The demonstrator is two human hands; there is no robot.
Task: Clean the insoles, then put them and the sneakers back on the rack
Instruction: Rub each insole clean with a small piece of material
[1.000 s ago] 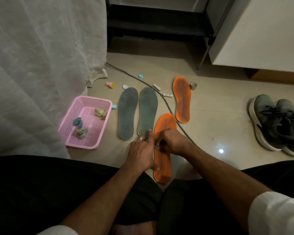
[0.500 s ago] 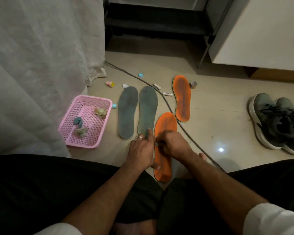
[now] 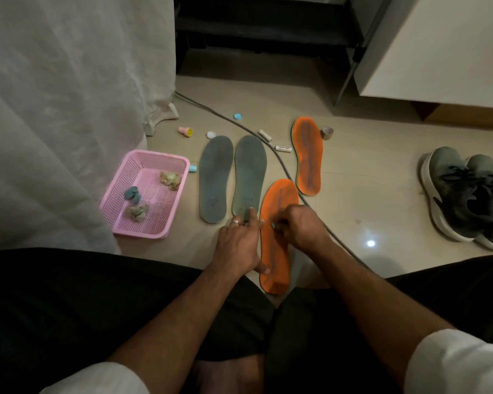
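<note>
Four insoles lie on the floor: two grey insoles (image 3: pixel 215 177) (image 3: pixel 249 172) side by side, a far orange insole (image 3: pixel 308 155), and a near orange insole (image 3: pixel 279 194) in front of my knees. My left hand (image 3: pixel 238 243) presses the near orange insole's left edge with straight fingers, the thumb on its heel part. My right hand (image 3: pixel 302 228) is curled on the middle of that insole and pinches a small pale wad against it. A pair of grey and black sneakers (image 3: pixel 464 194) stands on the floor at the right.
A pink basket (image 3: pixel 143 234) with crumpled wads sits at the left beside a white curtain (image 3: pixel 69 109). A grey cable (image 3: pixel 225 116) runs across the floor past the insoles. Small caps and batteries lie scattered. Dark rack shelves (image 3: pixel 262 24) and a white cabinet (image 3: pixel 439 46) stand behind.
My right hand has shifted slightly over the near orange insole. My left hand has stayed on its edge.
</note>
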